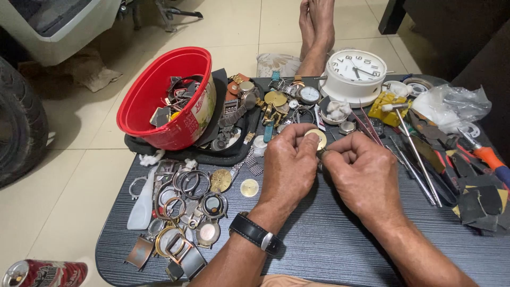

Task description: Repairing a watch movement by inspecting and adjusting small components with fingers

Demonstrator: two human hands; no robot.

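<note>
Over the dark wood-grain bench (pixel 329 250), the left hand (pixel 287 167) has its grip pinched shut on a small round gold-toned watch case (pixel 317 139), held up at its fingertips. The right hand (pixel 364 175) meets it from the other side, its grip curled tight at the case's lower edge; whether it holds a tool there I cannot tell. Left of the left grip lie loose metal watch bezels and case rings (pixel 183 204). Beyond both grips stands a white round alarm clock (pixel 355 74), with a red plastic bowl of watch parts (pixel 164 98) far off to the left.
</note>
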